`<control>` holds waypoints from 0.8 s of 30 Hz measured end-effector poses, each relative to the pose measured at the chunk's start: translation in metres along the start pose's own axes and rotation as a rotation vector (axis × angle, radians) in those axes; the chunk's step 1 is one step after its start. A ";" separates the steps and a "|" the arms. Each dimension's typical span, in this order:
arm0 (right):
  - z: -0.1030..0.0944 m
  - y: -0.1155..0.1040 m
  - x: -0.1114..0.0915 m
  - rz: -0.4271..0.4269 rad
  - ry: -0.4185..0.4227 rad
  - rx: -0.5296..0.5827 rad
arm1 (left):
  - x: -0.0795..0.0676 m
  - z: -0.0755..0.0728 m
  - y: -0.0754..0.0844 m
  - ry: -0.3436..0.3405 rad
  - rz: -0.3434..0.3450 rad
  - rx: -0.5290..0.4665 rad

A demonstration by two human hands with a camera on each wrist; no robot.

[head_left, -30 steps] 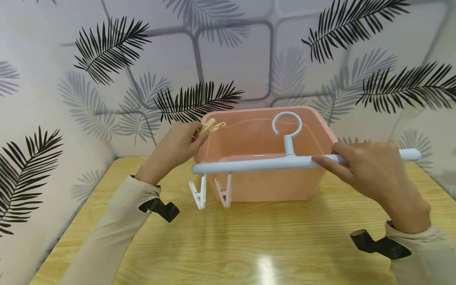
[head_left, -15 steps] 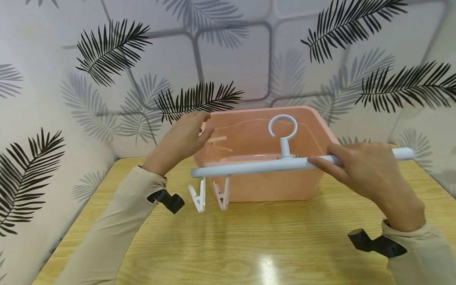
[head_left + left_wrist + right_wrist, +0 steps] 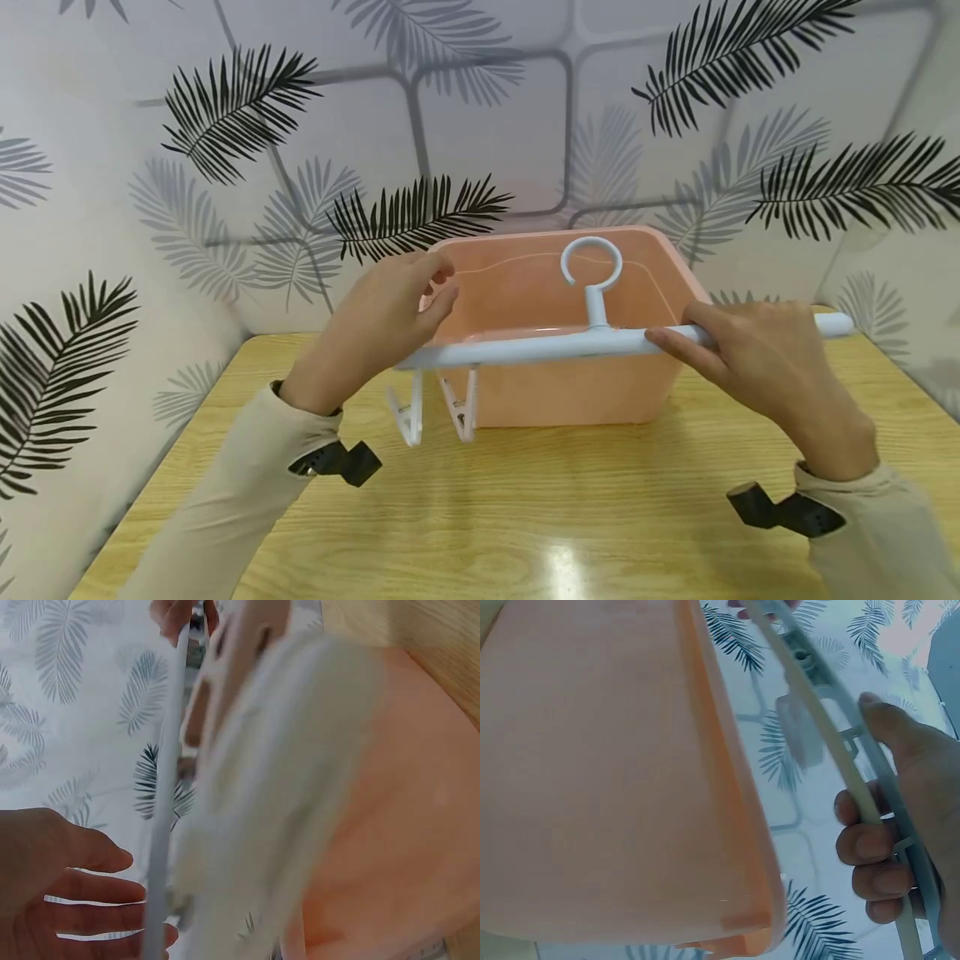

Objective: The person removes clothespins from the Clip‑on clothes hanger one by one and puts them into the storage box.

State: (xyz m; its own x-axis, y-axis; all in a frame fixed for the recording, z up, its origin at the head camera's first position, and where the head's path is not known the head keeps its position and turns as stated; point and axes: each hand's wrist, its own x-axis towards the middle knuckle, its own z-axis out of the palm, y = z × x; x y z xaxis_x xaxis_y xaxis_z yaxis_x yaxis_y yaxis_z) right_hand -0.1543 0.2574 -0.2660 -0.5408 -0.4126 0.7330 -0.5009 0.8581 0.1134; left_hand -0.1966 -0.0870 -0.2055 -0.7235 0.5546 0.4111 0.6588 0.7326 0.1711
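Note:
A pale blue hanger with a round hook is held level in front of the pink basin. My right hand grips its bar near the right end; the right wrist view shows the fingers curled round it. A white clip and a pinkish one hang under the left end. My left hand is beside that end, over the basin's left rim, and holds nothing. In the left wrist view its fingers are spread behind the bar, with the white clip large and blurred.
The basin stands on a wood-grain table against a wall covered in leaf-patterned paper. Each wrist wears a black camera mount, such as the left camera.
My left hand has let go of a yellow clothespin, which dropped into the basin and no longer shows. That hand then moved slightly down, overlapping the bar's end. The hanger shifted slightly left.

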 end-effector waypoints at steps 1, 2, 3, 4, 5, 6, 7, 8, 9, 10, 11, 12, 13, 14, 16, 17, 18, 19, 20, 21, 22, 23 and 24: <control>0.002 0.000 0.000 -0.002 0.023 0.002 | -0.004 0.000 0.005 0.023 0.029 0.011; 0.004 0.001 0.000 -0.003 0.043 0.004 | -0.008 0.001 0.010 0.050 0.059 0.022; 0.005 0.001 0.000 -0.001 0.058 0.006 | -0.012 0.002 0.014 0.077 0.088 0.035; 0.007 0.001 0.000 0.002 0.070 0.007 | -0.017 0.003 0.019 0.111 0.115 0.055; 0.008 0.001 -0.001 0.007 0.078 0.003 | -0.022 0.005 0.023 0.150 0.138 0.077; 0.009 0.001 -0.001 0.012 0.085 -0.003 | -0.028 0.008 0.028 0.191 0.152 0.092; 0.009 0.001 -0.001 0.015 0.089 -0.006 | -0.034 0.010 0.032 0.231 0.154 0.100; 0.010 0.001 -0.001 0.016 0.090 -0.008 | -0.040 0.013 0.036 0.269 0.145 0.109; 0.010 0.001 0.000 0.017 0.092 -0.010 | -0.047 0.016 0.040 0.304 0.128 0.122; 0.010 0.000 0.000 0.012 0.094 -0.010 | -0.054 0.020 0.043 0.337 0.106 0.132; 0.011 -0.001 0.000 0.007 0.100 -0.009 | -0.062 0.023 0.046 0.350 0.078 0.130; 0.012 -0.002 0.001 0.002 0.104 -0.005 | -0.068 0.026 0.050 0.345 0.041 0.116; 0.012 -0.003 0.001 -0.003 0.107 -0.002 | -0.074 0.028 0.053 0.332 0.006 0.097; 0.013 -0.003 0.001 -0.006 0.110 -0.003 | -0.079 0.029 0.056 0.308 -0.029 0.075; 0.013 -0.005 0.000 -0.006 0.125 -0.007 | -0.087 0.032 0.061 0.232 -0.082 0.021; 0.013 -0.006 0.000 -0.003 0.135 -0.012 | -0.091 0.033 0.065 0.164 -0.109 -0.007; 0.012 -0.007 0.000 0.000 0.140 -0.015 | -0.096 0.034 0.067 0.106 -0.122 -0.039; 0.012 -0.008 0.000 0.001 0.147 -0.020 | -0.100 0.036 0.068 0.041 -0.130 -0.074; 0.011 -0.008 0.000 0.001 0.154 -0.021 | -0.105 0.038 0.069 -0.034 -0.146 -0.112; 0.011 -0.009 0.000 0.000 0.161 -0.019 | -0.110 0.040 0.069 -0.104 -0.154 -0.166; 0.011 -0.009 0.001 -0.003 0.166 -0.017 | -0.115 0.043 0.069 -0.172 -0.175 -0.235; 0.010 -0.010 0.001 -0.003 0.168 -0.010 | -0.120 0.045 0.067 -0.222 -0.203 -0.317; 0.010 -0.010 0.001 -0.005 0.167 -0.005 | -0.123 0.048 0.065 -0.243 -0.212 -0.417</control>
State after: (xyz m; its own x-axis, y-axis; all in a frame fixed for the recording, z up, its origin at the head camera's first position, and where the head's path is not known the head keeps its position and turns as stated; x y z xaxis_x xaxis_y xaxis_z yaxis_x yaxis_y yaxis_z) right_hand -0.1561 0.2454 -0.2730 -0.4182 -0.3608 0.8336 -0.5000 0.8577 0.1204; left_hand -0.0746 -0.0888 -0.2885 -0.8443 0.5228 0.1177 0.4829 0.6470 0.5901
